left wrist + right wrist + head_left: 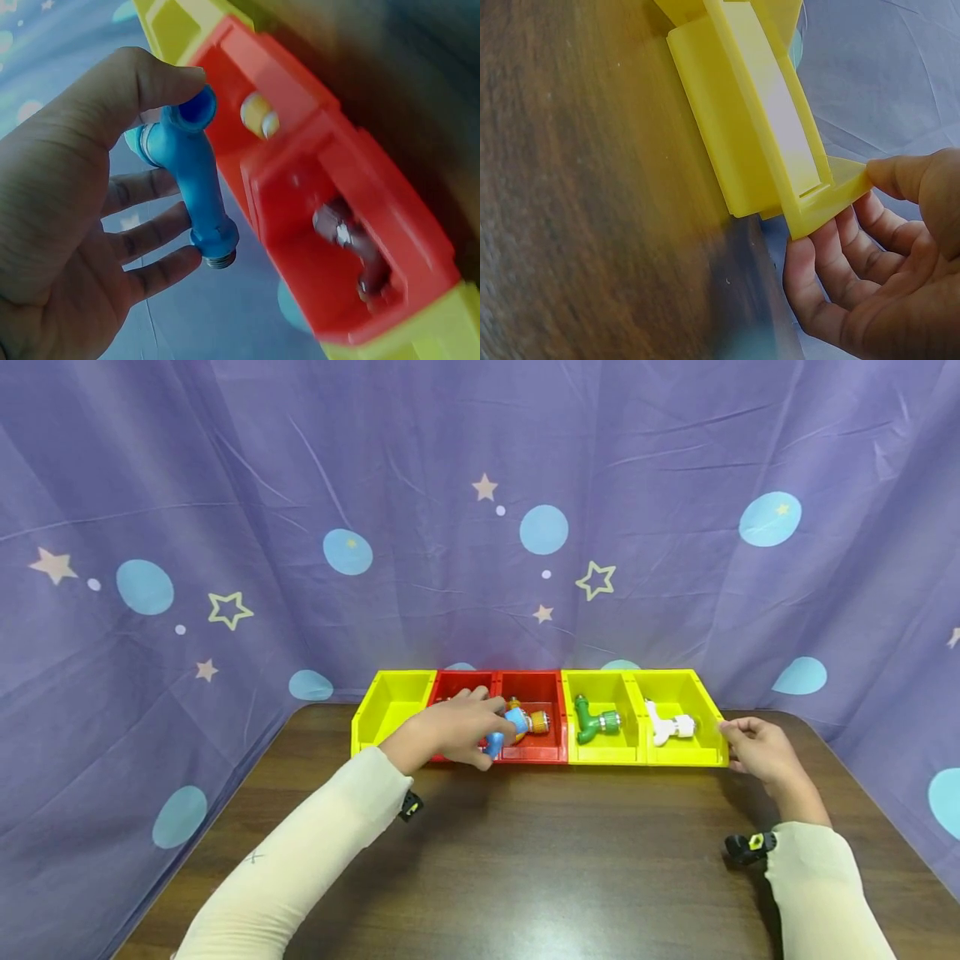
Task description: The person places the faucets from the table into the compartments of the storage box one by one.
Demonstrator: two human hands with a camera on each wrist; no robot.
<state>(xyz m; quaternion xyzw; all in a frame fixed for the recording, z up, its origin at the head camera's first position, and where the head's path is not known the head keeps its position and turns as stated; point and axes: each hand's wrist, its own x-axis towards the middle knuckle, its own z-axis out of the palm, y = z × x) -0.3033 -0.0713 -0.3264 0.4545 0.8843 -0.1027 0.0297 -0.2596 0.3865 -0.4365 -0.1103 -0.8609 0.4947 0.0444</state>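
My left hand holds a blue plastic tap over the red bins, thumb by its open end and fingers along its body. In the left wrist view an orange tap shows in one red bin. A dark red tap lies in the other; the left hand mostly hides it in the head view. At the right end of the row, my right hand pinches the front corner of the outermost yellow bin between thumb and fingers. A white tap lies inside that bin.
Beside the red bins, a yellow bin contains a green tap. Another yellow bin forms the left end of the row. The row stands along the back of a brown wooden table, against a purple patterned curtain.
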